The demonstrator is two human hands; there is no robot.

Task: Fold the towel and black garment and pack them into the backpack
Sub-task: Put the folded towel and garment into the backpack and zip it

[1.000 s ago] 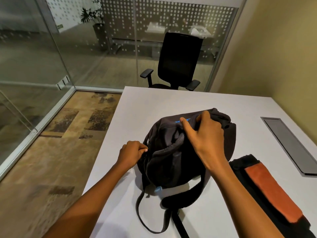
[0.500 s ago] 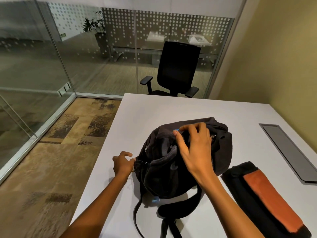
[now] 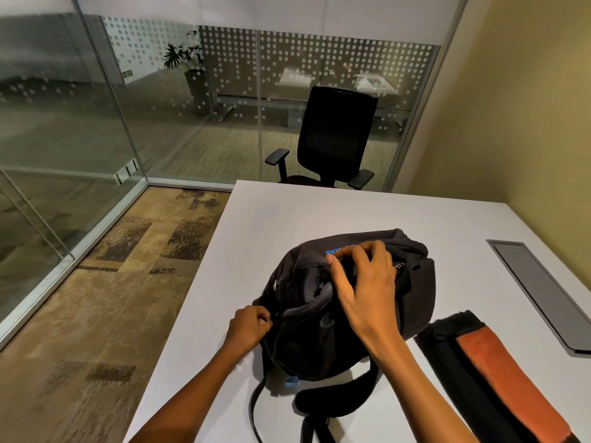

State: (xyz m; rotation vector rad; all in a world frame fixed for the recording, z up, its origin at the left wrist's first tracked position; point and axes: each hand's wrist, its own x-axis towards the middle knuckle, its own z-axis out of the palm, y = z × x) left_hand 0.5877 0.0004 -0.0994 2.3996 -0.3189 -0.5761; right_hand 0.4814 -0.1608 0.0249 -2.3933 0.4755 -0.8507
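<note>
- A dark backpack (image 3: 319,340) lies on a white table (image 3: 351,209), its straps (image 3: 332,401) trailing toward the near edge.
- Blue lettering (image 3: 335,250) shows on the far top panel of the backpack, partly hidden by fingers.
- The left hand (image 3: 248,327) sits at the backpack's left side, fingers curled tight into a pinch at the zipper line; what exactly they nip is too small to make out, though it looks like a zipper pull.
- The right hand (image 3: 364,289) lies across the top of the backpack, thumb and fingers bent and closed on a fold of the fabric near the lettering.
- The wrist and forearm of that hand cross over the backpack's near right part.
- A small blue tab (image 3: 291,382) peeks out under the backpack's near edge.
- To the right of the backpack, just beside it, lies a folded black garment (image 3: 473,378) as a long strip running toward the near right corner.
- A folded orange towel (image 3: 508,382) rests on top of the garment, along its right half.
- Both folded pieces are outside the backpack, on the table.
- A grey cable hatch (image 3: 543,289) is set flush in the table at the right, well apart from the backpack.
- A black office chair (image 3: 332,135) stands at the far end of the table, in front of a dotted glass wall (image 3: 224,91).
- A potted plant (image 3: 188,68) is seen beyond the glass.
- Patterned carpet (image 3: 112,282) covers the floor on the left.
</note>
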